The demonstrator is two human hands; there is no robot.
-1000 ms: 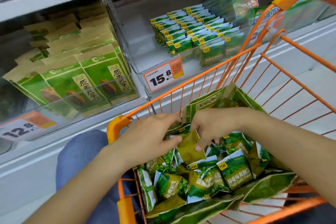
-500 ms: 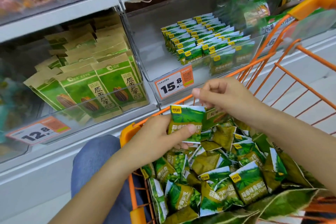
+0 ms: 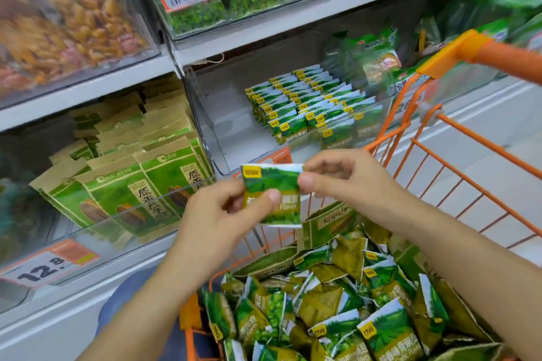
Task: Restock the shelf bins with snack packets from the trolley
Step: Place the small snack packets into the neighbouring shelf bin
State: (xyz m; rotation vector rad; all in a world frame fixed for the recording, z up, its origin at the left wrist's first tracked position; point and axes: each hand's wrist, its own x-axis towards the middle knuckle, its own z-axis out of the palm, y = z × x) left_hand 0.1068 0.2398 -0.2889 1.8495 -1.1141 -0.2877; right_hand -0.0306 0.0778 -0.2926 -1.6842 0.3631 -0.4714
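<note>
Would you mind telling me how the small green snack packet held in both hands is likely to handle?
The small green snack packet is probably light: the left hand and right hand hold it by fingertip pinches alone. Its glossy film looks somewhat slippery and soft. The creased packets in the orange wire trolley suggest it crumples easily.

both hands (image 3: pixel 223 214) pinch packet (image 3: pixel 272 193) – over trolley (image 3: pixel 457 173)

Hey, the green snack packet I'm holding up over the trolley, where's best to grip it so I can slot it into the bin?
Probably by the side edges. The green snack packet is flat, upright and facing you; the left hand and right hand already pinch its left and right edges. Holding there, or at the sealed top edge from above, leaves the bottom free to go in first.
</note>
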